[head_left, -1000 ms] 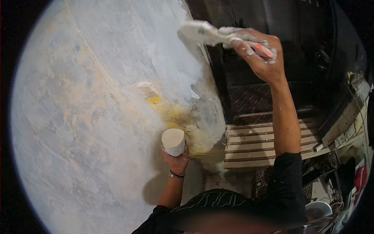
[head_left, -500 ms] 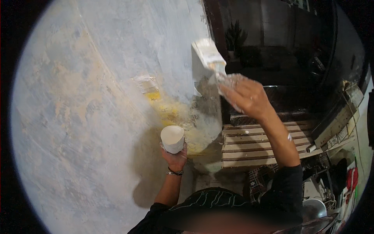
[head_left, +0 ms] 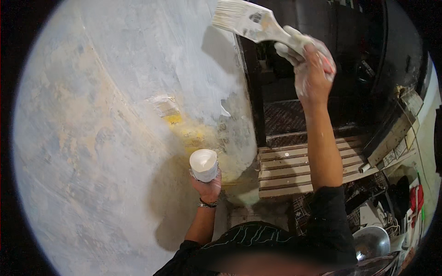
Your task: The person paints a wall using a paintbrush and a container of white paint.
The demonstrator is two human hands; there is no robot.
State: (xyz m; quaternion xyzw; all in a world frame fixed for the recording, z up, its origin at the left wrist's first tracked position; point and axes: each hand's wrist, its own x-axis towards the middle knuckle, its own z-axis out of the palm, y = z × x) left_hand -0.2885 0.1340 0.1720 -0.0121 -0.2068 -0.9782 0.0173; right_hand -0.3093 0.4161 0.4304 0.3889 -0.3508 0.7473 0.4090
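My left hand point(head_left: 208, 187) holds a small white cup point(head_left: 203, 164) of white paint, low and close to a rough grey-white wall point(head_left: 106, 138). My right hand point(head_left: 309, 69), smeared with white paint, is raised high and grips the handle of a wide flat brush point(head_left: 244, 20). The brush's pale bristles point left, near the wall's upper right edge. A yellow patch point(head_left: 191, 135) stains the wall just above the cup.
A dark doorway point(head_left: 322, 110) opens to the right of the wall's edge. Below it lie pale wooden slats point(head_left: 294, 168). A metal bowl point(head_left: 370, 241) and cluttered items sit at the lower right, with red things point(head_left: 416, 202) near the rim.
My right hand first dropped with the brush toward the wall's edge near the cup, then rose high again. The cup in my left hand barely moved.
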